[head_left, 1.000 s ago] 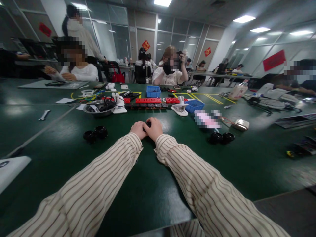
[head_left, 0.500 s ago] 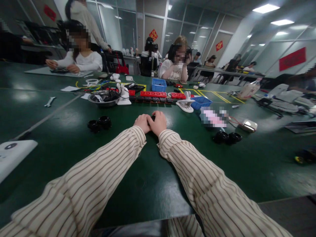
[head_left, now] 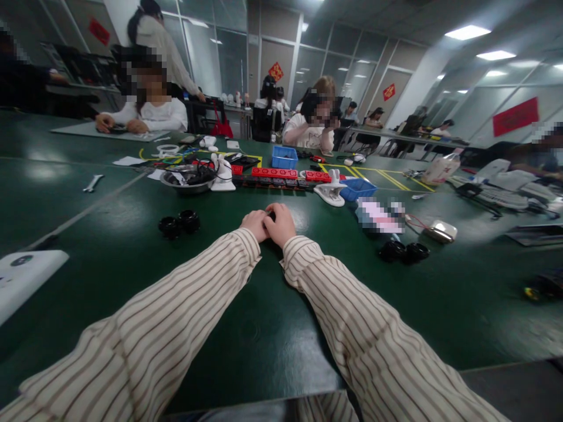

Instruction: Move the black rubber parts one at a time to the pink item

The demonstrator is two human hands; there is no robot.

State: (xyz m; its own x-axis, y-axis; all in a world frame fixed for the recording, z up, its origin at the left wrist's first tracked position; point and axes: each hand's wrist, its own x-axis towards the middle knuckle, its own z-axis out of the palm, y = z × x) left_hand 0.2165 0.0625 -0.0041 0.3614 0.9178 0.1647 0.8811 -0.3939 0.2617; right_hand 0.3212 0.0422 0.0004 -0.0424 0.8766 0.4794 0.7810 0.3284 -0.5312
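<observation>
Both hands are together over the green table [head_left: 246, 334], closed round a small black object [head_left: 271, 215]. Little of this object shows between the fingers, so its kind cannot be told. My left hand [head_left: 255, 225] grips it from the left side. My right hand [head_left: 281, 225] wraps it from the right, with the thumb and fingers bent over its top. Off to the left lies a pair of glossy black round parts [head_left: 179, 224], apart from my hands. A similar black pair [head_left: 403, 251] lies to the right.
Beyond my hands stand a metal bowl [head_left: 189, 189] of dark parts, a red power strip [head_left: 275, 172], a white clip stand [head_left: 331, 190] and blue bins [head_left: 284, 157]. A wrench [head_left: 93, 183] lies left, a white device [head_left: 29, 278] nearer. A co-worker [head_left: 310, 126] sits opposite.
The fingers of my right hand have shifted slightly over the black object, and less of it shows. The whole view has tipped a little. The person opposite has changed the pose of their hands.
</observation>
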